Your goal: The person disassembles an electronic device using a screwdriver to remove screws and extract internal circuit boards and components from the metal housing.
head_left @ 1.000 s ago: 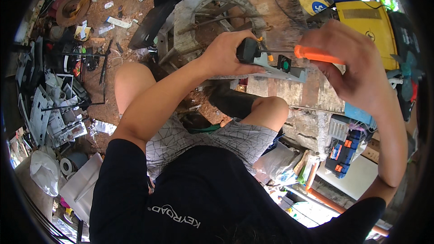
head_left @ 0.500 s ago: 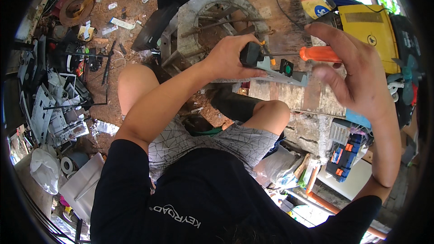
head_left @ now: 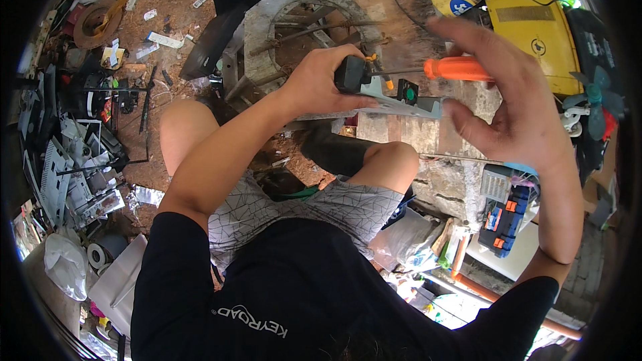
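Head view: your left hand (head_left: 317, 85) is gripping a black block (head_left: 349, 75) and a grey metal bracket (head_left: 409, 109). Between your hands, an orange-handled screwdriver (head_left: 448, 69) is stretching left to right, its shaft pointing toward the block. Your right hand (head_left: 528, 113) is staying nearer its handle, fingers spreading loosely above, thumb parting below; whether any finger is touching it, I cannot tell.
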The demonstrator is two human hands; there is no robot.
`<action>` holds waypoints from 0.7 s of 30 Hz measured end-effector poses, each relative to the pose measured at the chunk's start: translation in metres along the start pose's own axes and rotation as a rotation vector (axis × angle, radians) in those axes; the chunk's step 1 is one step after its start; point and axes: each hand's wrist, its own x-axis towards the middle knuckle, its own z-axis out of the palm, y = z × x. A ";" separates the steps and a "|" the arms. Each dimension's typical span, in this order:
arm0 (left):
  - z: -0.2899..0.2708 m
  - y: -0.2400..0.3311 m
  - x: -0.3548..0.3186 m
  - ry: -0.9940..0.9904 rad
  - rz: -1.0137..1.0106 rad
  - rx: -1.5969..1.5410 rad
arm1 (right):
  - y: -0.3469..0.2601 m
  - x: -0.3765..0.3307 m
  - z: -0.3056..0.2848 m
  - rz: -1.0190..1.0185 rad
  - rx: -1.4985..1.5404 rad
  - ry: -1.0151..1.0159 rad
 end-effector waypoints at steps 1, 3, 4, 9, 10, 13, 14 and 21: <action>-0.001 -0.001 0.000 0.004 0.007 -0.001 | -0.001 0.000 0.002 0.005 -0.011 0.011; 0.000 -0.003 0.000 0.006 0.012 -0.013 | 0.001 0.001 0.006 -0.034 -0.063 0.045; 0.001 -0.003 0.000 0.005 0.015 -0.022 | 0.001 0.001 0.007 -0.078 -0.105 0.068; 0.000 -0.003 0.000 0.000 0.022 -0.007 | 0.002 -0.003 -0.006 0.050 -0.030 -0.095; 0.000 -0.003 0.000 0.003 0.034 -0.008 | 0.002 -0.004 -0.006 0.061 -0.017 -0.095; 0.001 -0.003 0.000 -0.001 0.016 -0.023 | 0.000 0.001 0.002 -0.044 -0.003 0.033; 0.001 -0.003 0.000 -0.004 0.017 -0.011 | -0.001 0.001 0.001 -0.024 0.008 0.018; 0.000 -0.003 0.000 0.006 0.027 0.012 | -0.003 0.000 0.002 0.001 -0.152 0.015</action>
